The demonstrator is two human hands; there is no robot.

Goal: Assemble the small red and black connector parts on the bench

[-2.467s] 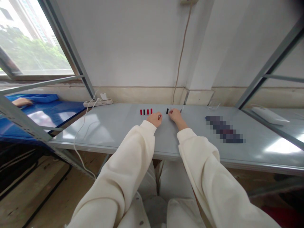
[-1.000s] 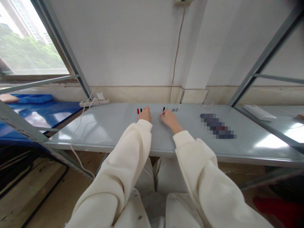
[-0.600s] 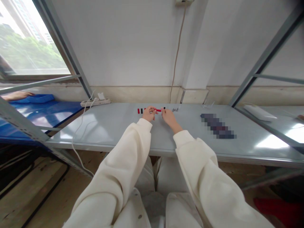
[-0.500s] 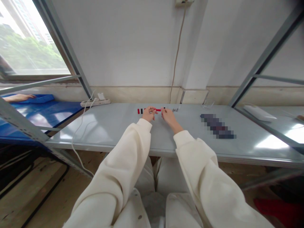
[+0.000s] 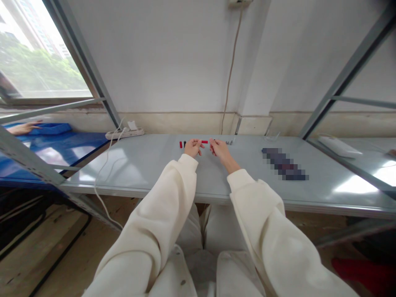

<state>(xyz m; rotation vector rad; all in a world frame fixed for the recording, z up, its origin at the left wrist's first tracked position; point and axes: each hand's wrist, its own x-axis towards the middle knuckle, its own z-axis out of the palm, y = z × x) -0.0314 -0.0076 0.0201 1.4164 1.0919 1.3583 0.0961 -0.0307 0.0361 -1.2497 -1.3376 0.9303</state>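
My left hand is closed on a thin red pen-like stick, which points to the right from its fingertips. Just past the stick's right end, my right hand is held in a pinch; anything between its fingertips is too small to make out. To the left of my left hand, a short red cylinder stands on the grey table, with a black cylinder beside it, partly covered by the hand. Several small grey pieces lie to the right of my right hand.
A dark blurred-out object lies on the grey table to the right. The power strip sits at the back left, its cable hanging over the front edge. Another person's hand is at a blue tray far left.
A small gap now shows between the red stick and my right fingertips, which met it before. My left hand has barely moved. The other person's hand has shifted slightly left.
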